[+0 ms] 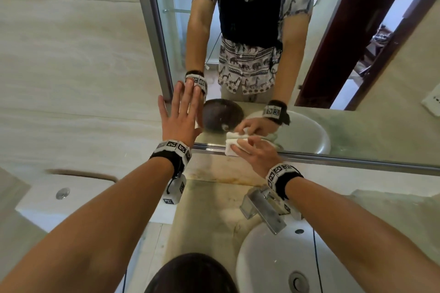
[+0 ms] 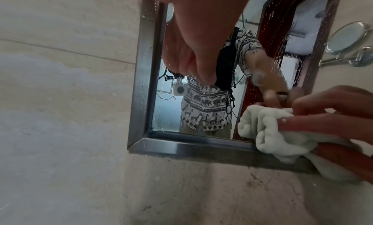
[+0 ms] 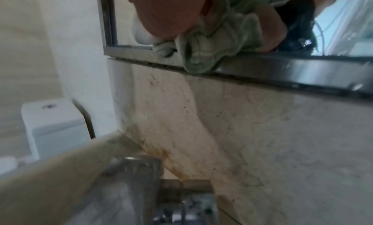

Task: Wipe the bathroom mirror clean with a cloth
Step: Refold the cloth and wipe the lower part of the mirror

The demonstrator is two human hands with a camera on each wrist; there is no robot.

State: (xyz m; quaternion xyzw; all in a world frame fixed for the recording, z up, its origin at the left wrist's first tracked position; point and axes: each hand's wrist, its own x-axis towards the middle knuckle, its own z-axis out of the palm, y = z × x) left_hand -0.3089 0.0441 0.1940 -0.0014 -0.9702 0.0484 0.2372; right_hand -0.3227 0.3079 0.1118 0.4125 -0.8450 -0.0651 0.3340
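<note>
The mirror (image 1: 316, 31) hangs in a steel frame (image 1: 152, 31) above the sink. My left hand (image 1: 182, 114) lies flat on the glass near the lower left corner, fingers straight and spread. My right hand (image 1: 257, 154) grips a bunched pale cloth (image 1: 232, 147) and presses it against the glass at the bottom frame rail. In the left wrist view the cloth (image 2: 272, 132) sits between the right hand's fingers (image 2: 333, 121) and the thumb below, and water streaks (image 2: 278, 37) show on the glass. The right wrist view has the cloth (image 3: 212, 41) overhanging the rail (image 3: 282, 72).
A chrome faucet (image 1: 262, 209) stands directly under my right wrist, over the white basin (image 1: 269, 257). The stone counter (image 1: 209, 209) runs along the stained backsplash (image 3: 201, 116). A toilet cistern (image 1: 71, 197) is at the lower left. Tiled wall (image 1: 71, 66) borders the mirror's left side.
</note>
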